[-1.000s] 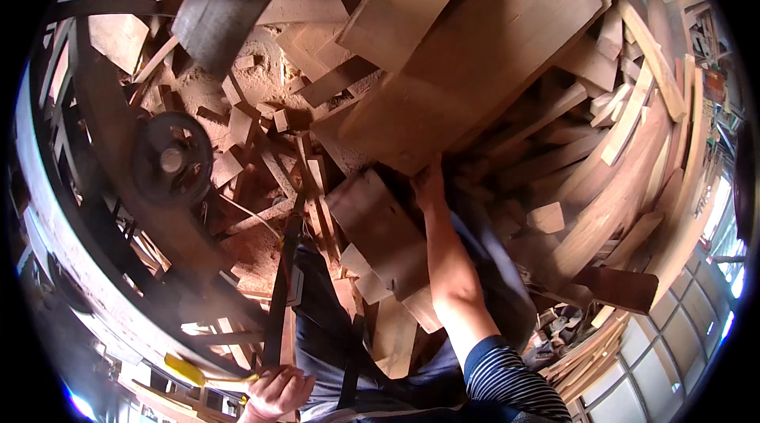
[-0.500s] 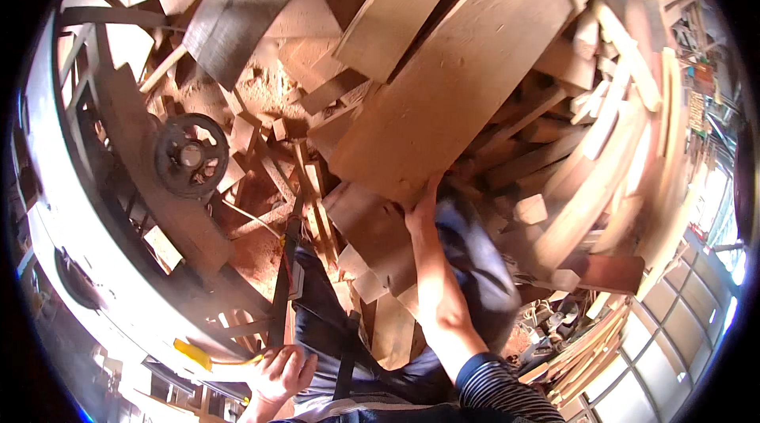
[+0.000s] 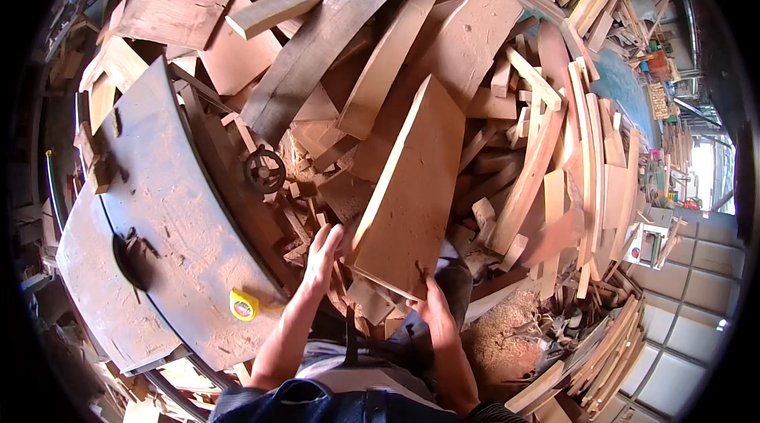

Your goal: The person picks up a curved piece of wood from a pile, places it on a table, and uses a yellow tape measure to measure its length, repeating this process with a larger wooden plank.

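Note:
A thick, wide wooden plank (image 3: 416,193) points away from me, its near end tilted up and its pale long edge facing left. My right hand (image 3: 431,303) grips the near right corner of this plank, thumb on the top face. My left hand (image 3: 323,255) is just left of the near end, fingers stretched out and apart from the wood, holding nothing. A yellow tape measure (image 3: 244,305) lies on the dusty metal machine table (image 3: 182,225), left of my left forearm.
Beyond the plank, loose boards (image 3: 332,43) lie in a heap. Long strips (image 3: 590,178) lean together at the right. A dark handwheel (image 3: 264,169) sits beside the machine table. Sawdust (image 3: 499,344) covers the floor near my right arm.
My left hand has moved from beside the tape measure up to the plank's left side. The plank's near end has swung and lifted in my right hand. The view has shifted.

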Tool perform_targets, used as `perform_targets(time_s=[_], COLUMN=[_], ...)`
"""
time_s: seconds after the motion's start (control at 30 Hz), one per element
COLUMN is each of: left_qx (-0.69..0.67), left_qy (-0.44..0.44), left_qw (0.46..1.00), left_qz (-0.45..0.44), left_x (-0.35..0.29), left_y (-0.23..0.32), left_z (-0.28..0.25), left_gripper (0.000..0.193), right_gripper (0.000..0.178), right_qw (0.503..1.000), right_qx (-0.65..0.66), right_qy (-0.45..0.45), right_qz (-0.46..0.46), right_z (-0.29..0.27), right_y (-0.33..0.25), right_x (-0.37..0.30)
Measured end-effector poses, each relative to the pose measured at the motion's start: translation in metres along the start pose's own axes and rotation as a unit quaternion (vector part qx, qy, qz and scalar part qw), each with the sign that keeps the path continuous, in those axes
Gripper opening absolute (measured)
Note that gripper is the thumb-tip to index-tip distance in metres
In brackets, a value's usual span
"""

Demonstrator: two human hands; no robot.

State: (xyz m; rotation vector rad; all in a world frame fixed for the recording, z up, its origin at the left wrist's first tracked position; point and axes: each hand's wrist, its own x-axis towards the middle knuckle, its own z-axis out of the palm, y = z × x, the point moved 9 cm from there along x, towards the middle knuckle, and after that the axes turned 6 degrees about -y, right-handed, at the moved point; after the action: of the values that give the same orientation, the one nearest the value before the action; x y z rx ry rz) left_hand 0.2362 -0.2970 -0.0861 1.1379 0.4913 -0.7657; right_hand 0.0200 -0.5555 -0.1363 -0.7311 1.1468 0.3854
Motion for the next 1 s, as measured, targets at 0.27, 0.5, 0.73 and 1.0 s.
perform_targets(time_s=[0.27,0.5,0.73,1.0], left_qx=[-0.011,-0.47,-0.455,0.135], left_qy=[-0.212,-0.301,-0.266,-0.125], left_qw=[0.966,0.796,0.807,0.973], left_qz=[-0.15,-0.234,-0.267,0.14], left_x=[-0.017,-0.073,-0.101,-0.088], left_y=[-0.002,-0.054,-0.045,0.021], left_z=[0.092,0.163,0.181,0.12], left_gripper=[0.032,0.053,0.067,0.088], right_gripper=[0.034,0.044,0.067,0.054], right_qw=[0.991,0.903,0.777,0.681], right_qx=[-0.016,-0.188,-0.396,-0.474], right_qy=[0.055,0.063,0.147,0.206], right_qz=[-0.12,-0.381,-0.467,-0.518], right_z=[0.017,0.064,0.16,0.178], right_y=[-0.048,-0.198,-0.228,-0.239], right_x=[-0.145,-0.221,-0.253,-0.259])
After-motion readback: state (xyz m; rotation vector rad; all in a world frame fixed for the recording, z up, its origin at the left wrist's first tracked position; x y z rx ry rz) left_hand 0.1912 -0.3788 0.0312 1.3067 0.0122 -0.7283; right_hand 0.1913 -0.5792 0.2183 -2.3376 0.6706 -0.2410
